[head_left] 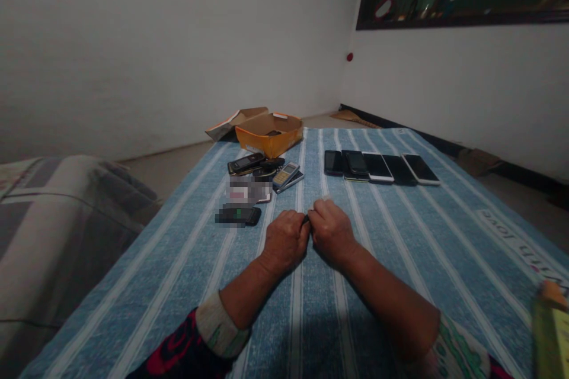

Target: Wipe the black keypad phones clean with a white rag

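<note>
My left hand (287, 240) and my right hand (332, 230) meet over the middle of the striped blue cloth (315, 314). Both are closed, knuckles toward each other. Between them shows a sliver of a small dark object (306, 219); the fingers hide the rest, so its kind cannot be made out. Just beyond my left hand lies a loose pile of mobile phones, among them a silver keypad phone (285, 174) and a black phone (246, 163). Nearer sits another dark phone (252, 217), partly pixelated. Past my right hand, several smartphones (380, 168) lie side by side, one dark phone (355, 162) resting on another.
An open orange cardboard box (269, 143) with something dark inside stands at the cloth's far left, its lid (235, 122) beside it. A bottle-like yellow-green object (549, 331) is at the lower right edge. Left is a fabric-covered seat (66, 237). Walls rise behind.
</note>
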Demonstrator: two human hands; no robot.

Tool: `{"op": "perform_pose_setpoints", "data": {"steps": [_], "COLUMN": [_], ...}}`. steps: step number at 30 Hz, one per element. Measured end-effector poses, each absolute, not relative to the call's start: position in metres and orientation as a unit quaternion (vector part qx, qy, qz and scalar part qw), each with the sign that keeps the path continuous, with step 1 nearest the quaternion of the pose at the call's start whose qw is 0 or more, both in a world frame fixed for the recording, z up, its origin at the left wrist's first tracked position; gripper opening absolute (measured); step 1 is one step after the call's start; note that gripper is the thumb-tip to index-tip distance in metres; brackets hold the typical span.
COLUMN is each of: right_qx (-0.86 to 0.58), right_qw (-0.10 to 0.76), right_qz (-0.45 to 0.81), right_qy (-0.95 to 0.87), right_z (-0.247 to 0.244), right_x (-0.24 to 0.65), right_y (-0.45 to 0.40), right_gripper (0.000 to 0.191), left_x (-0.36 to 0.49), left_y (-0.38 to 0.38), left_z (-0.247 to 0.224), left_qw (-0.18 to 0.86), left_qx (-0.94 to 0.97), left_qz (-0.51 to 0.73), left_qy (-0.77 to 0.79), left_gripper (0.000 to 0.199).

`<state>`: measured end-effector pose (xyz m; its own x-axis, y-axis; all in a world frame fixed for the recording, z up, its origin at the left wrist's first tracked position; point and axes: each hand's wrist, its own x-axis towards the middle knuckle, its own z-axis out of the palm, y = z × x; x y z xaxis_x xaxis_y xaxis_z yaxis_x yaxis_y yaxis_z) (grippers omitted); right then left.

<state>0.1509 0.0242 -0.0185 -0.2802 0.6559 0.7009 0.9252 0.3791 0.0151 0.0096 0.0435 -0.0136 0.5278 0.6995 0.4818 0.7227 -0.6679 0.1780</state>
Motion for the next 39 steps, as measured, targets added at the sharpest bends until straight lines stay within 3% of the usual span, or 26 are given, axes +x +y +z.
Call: {"op": "perform_pose_setpoints", "data": {"steps": [9, 14, 18, 25, 31, 34, 39], "right_qx": [-0.599, -0.544, -0.495, -0.586, -0.534, -0.485, -0.556], "right_qw": [0.316, 0.367, 0.333, 0.311, 0.377, 0.344, 0.322], "right_qz": [-0.203, -0.182, -0.200, -0.199, -0.177, -0.190, -0.197], "right_qy": [-0.707, -0.733, -0.777, -0.722, -0.735, -0.781, -0.741], "right_z": [-0.020, -0.021, -0.021, -0.020, -0.020, -0.021, -0.021], "right_x": [0.175, 0.169, 0.153, 0.173, 0.170, 0.158, 0.166], "right_y": [0.041, 0.033, 0.028, 0.039, 0.032, 0.029, 0.037], "right_gripper": [0.022, 0.022, 0.023, 0.022, 0.023, 0.023, 0.023], "left_x": [0.011, 0.010, 0.009, 0.009, 0.009, 0.008, 0.009], "left_y": [0.043, 0.045, 0.045, 0.045, 0.046, 0.047, 0.046], "left_z": [-0.012, -0.014, -0.014, -0.014, -0.016, -0.016, -0.014], "left_qw": [0.031, 0.020, 0.010, 0.021, 0.010, 0.008, 0.002], "left_qx": [-0.871, -0.863, -0.864, -0.868, -0.863, -0.862, -0.864], "left_qz": [-0.258, -0.283, -0.281, -0.268, -0.273, -0.271, -0.257], "left_qy": [-0.417, -0.419, -0.418, -0.417, -0.424, -0.428, -0.433], "left_gripper": [0.018, 0.019, 0.021, 0.020, 0.018, 0.021, 0.020]}}
